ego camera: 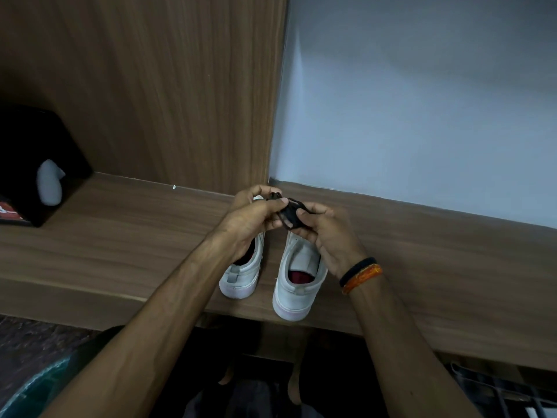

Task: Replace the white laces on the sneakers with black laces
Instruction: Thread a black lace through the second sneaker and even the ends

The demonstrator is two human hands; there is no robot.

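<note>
matt wood-grain shelf (120,236), white cloth-like sneakers (295,285), black woven laces (291,214)

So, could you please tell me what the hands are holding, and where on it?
Both hands, left and right, pinch a bundled black shoelace from opposite sides, above the white sneakers.

Both forearms are bare to the elbow, with no sleeve showing on either. The left hand (250,218) wears nothing at wrist or fingers. Just behind the right hand (327,236), the wrist carries two bands side by side: a black band (357,270) nearer the hand, and an orange thread band (363,279) (flecked with yellow, possibly braided) beside it on the forearm side. No rings are visible.
</note>
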